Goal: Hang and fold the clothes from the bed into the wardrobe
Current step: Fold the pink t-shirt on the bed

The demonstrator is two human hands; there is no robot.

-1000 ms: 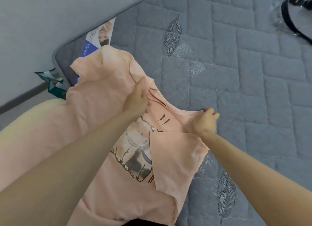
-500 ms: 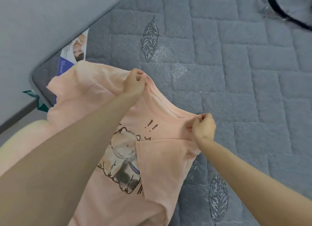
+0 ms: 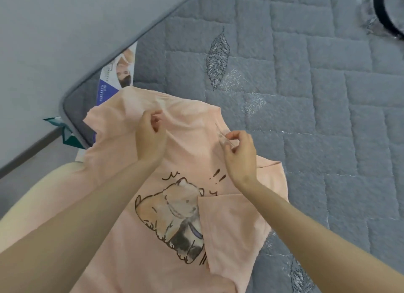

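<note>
Moved inward: right hand point(image 3: 240, 155) pinches shirt point(image 3: 192, 118) collar; left hand point(image 3: 150, 139) grips fabric.

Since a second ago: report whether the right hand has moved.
Yes: the right hand has shifted left and further up the bed, nearer the stitched leaf.

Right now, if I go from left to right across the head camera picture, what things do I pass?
teal scrap → mattress label → left hand → right hand → black strap. Both hands pinch the pink T-shirt.
</note>
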